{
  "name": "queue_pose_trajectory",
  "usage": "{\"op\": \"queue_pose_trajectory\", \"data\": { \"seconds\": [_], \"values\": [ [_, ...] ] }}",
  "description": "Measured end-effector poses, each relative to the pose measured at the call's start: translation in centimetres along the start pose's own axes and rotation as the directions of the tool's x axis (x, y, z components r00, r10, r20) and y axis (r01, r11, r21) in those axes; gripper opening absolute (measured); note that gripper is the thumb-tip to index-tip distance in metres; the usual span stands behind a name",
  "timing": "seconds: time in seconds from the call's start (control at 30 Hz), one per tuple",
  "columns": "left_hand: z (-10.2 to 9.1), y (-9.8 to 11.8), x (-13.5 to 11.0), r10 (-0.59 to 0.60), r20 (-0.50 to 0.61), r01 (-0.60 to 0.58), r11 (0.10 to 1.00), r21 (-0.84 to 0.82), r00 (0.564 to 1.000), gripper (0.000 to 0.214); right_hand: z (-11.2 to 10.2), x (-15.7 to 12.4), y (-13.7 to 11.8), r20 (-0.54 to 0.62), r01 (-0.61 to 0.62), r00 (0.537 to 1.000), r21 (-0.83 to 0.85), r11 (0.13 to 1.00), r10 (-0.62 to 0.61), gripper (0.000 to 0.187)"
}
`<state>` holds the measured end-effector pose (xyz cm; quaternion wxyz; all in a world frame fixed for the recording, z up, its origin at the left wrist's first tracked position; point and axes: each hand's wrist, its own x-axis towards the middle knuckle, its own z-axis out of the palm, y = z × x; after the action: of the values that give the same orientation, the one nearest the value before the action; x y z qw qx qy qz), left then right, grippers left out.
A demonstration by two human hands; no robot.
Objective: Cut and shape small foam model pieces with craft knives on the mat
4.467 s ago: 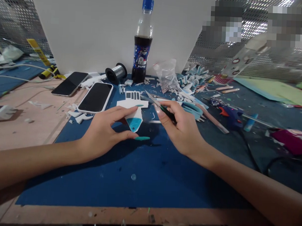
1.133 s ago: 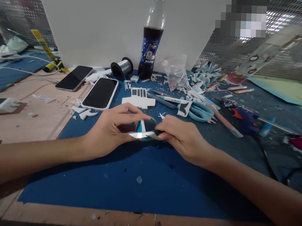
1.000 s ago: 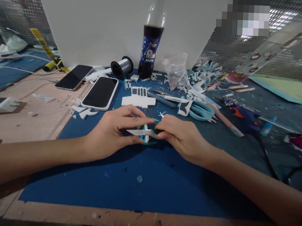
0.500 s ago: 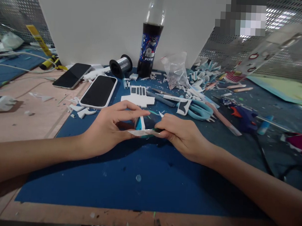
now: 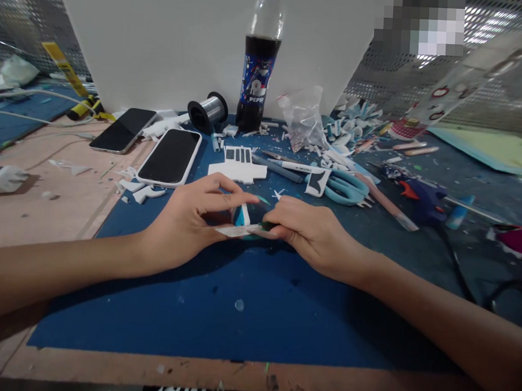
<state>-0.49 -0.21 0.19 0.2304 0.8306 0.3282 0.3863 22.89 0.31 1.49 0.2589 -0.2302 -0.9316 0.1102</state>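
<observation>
Over the blue mat [image 5: 195, 308], my left hand [image 5: 191, 207] is closed round a small white-and-blue foam piece [image 5: 243, 215], gripped between thumb and fingers. My right hand [image 5: 305, 229] pinches a thin, flat blade [image 5: 236, 231] with a dark green part at the fingers. The blade lies sideways along the near side of the foam piece, its pointed end at my left thumb. Whether it cuts into the foam is hidden. Just beyond the hands lie a white cut-out [image 5: 238, 172] with dark stripes and a white piece with a dark shape [image 5: 317, 182].
Light-blue scissors [image 5: 345, 187], a pen [image 5: 299, 167] and a glue gun [image 5: 423, 202] lie to the right. Two phones [image 5: 170, 157] are at the left. Behind stand a wire spool [image 5: 208, 111], a Pepsi bottle [image 5: 258, 74], a plastic bag [image 5: 303, 119] and foam scraps [image 5: 354, 127].
The blade has slid a little to the left along the foam piece, its tip now nearer the base of my left thumb. My left hand has hardly moved.
</observation>
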Motion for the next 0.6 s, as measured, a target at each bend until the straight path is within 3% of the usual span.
{"op": "queue_pose_trajectory", "data": {
  "seconds": [0.23,0.4,0.6],
  "values": [
    [-0.16,0.42,0.34,-0.04,-0.004,0.04,0.996,-0.083,0.999,0.027,-0.2,-0.1,0.17,-0.018,0.017,1.0,-0.014,1.0,-0.018,0.038],
    [-0.04,0.33,0.16,-0.083,0.003,0.082,0.988,-0.128,0.997,0.033,-0.34,-0.12,0.24,-0.002,-0.015,1.0,-0.025,1.0,0.015,0.04],
    [0.06,0.06,0.1,-0.015,0.022,0.016,0.999,-0.05,1.0,0.035,0.0,0.07,0.16,-0.01,0.01,1.0,-0.059,0.998,-0.011,0.039]
  ]
}}
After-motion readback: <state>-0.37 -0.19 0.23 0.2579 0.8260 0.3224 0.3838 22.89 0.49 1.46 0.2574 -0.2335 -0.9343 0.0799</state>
